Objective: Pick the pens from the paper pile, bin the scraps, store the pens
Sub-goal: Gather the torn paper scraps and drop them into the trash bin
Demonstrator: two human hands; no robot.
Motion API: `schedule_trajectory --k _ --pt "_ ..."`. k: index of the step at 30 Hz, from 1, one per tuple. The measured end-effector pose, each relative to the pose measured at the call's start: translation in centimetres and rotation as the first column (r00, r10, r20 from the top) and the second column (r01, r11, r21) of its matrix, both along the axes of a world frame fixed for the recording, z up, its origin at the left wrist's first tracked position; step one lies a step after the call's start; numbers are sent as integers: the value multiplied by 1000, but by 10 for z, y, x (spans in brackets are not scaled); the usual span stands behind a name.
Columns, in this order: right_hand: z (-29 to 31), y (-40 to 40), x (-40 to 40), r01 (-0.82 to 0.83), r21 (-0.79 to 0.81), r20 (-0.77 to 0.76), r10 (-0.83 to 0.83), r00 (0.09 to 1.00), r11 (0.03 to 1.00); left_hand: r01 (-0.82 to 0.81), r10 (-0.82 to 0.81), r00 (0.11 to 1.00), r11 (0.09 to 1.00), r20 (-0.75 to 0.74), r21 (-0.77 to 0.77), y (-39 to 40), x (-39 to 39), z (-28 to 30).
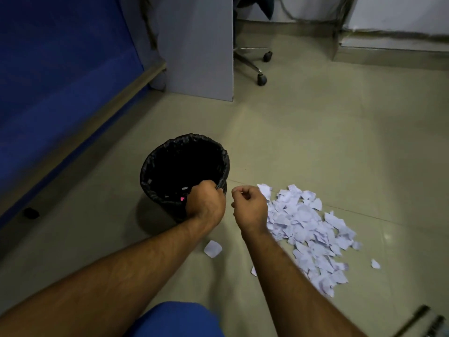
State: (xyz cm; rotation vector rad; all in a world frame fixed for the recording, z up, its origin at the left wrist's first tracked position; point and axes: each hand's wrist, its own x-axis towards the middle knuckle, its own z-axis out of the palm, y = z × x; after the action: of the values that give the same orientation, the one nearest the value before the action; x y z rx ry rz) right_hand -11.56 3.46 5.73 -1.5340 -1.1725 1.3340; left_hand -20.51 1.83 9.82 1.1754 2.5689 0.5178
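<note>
A black bin [155, 164] lined with a black bag stands on the floor, a few small scraps visible inside. My left hand [205, 201] grips the bin's near right rim and liner. My right hand [250, 206] hovers just right of the bin with fingers loosely curled and nothing visible in it. A pile of torn white paper scraps [311, 237] lies on the tiles to the right of that hand. A lone scrap [212, 248] lies between my forearms. Dark pens [422, 319] lie at the bottom right corner, partly cut off.
A blue partition [60, 76] runs along the left. A grey desk panel [196, 45] and an office chair base with castors [262, 79] stand behind the bin. A small dark object [30, 212] sits by the left wall. My blue-clad knee [177, 321] is at bottom centre.
</note>
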Motion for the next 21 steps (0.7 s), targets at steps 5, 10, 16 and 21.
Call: schedule_trajectory --k 5,10,16,21 --pt "1 15 20 50 62 32 -52 998 997 103 -104 991 995 88 15 9 23 7" --pt "7 30 32 143 100 38 -147 988 985 240 -251 965 962 75 133 20 35 22" --pt "13 46 67 252 85 126 -261 957 964 400 -428 899 889 92 222 40 64 30" --pt "-16 51 122 264 26 216 -263 940 964 572 -561 812 820 164 -24 68 106 -4"
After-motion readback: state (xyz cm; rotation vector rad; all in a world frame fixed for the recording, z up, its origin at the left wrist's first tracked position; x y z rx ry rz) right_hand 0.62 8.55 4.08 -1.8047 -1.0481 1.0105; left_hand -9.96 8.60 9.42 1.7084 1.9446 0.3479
